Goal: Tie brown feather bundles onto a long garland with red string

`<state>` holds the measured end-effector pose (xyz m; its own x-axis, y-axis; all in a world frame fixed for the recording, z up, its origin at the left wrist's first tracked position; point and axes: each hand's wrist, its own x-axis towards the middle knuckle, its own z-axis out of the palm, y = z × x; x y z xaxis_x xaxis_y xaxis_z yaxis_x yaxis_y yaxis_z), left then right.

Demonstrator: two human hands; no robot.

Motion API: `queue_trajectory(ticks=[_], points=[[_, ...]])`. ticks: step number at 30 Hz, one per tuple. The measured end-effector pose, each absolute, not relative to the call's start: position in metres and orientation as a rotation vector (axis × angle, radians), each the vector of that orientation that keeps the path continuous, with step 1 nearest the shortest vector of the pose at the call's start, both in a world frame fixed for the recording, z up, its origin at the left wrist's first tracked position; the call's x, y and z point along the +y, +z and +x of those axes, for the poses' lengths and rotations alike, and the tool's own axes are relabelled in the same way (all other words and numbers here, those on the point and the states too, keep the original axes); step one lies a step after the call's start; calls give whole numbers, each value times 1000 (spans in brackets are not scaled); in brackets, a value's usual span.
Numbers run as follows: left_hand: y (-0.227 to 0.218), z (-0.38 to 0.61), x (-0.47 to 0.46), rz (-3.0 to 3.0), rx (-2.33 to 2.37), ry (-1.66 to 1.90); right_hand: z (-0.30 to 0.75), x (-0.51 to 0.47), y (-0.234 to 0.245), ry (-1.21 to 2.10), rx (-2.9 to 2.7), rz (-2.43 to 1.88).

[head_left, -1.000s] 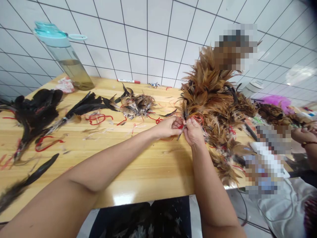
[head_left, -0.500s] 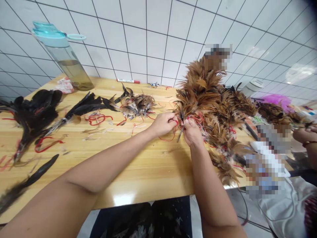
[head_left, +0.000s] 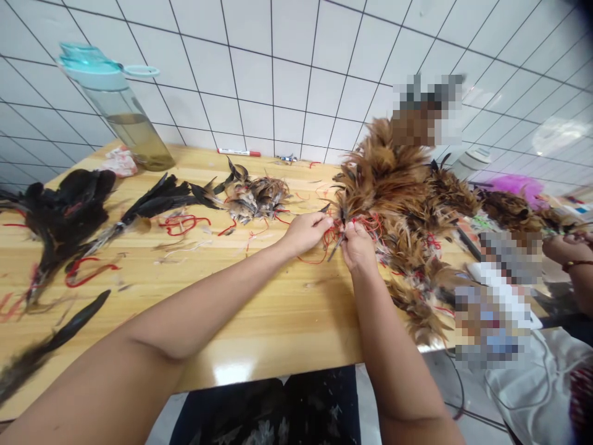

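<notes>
My right hand [head_left: 360,245] is closed around the base of a big brown feather duster [head_left: 375,164]. Its plume leans up and to the right, and a thin dark stick end [head_left: 334,247] pokes out below my fingers. Just to the left, my left hand [head_left: 306,232] is pinched, with red string [head_left: 330,236] at its fingertips. A small dark feather tip [head_left: 325,208] shows above those fingers; whether they hold it too is unclear. Between the hands the binding is partly hidden. More red string lies tangled beside my right thumb.
Brown feather bundles [head_left: 419,241] lie along the right. A mottled feather pile [head_left: 259,198], black feathers [head_left: 69,201] and a single long feather [head_left: 78,318] spread leftward. A water bottle [head_left: 139,133] and a red-white marker [head_left: 238,152] stand near the wall. Another person's hand [head_left: 567,248] is at far right.
The duster's plume has tipped a little to the right. My left fingers have shifted slightly, and the red string at them hangs in looser loops.
</notes>
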<state>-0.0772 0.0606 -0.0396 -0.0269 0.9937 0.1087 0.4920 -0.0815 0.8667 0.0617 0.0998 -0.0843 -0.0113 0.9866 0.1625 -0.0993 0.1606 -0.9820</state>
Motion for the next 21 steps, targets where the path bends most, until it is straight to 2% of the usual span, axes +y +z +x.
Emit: queue_trajectory(ticks=[4, 8, 14, 19, 21], points=[[-46, -85, 69, 1605, 1545, 1013, 59, 96, -77, 1439, -972, -879], [-49, -99, 73, 1613, 1442, 972, 63, 95, -68, 1455, -913, -831], [-46, -129, 77, 1660, 1200, 709, 79, 103, -64, 1403, -821, -865], [-29, -125, 72, 1985, 1372, 1114, 79, 102, -64, 1388, -878, -823], [-28, -113, 68, 2018, 1321, 1163, 74, 98, -64, 1377, -902, -805]])
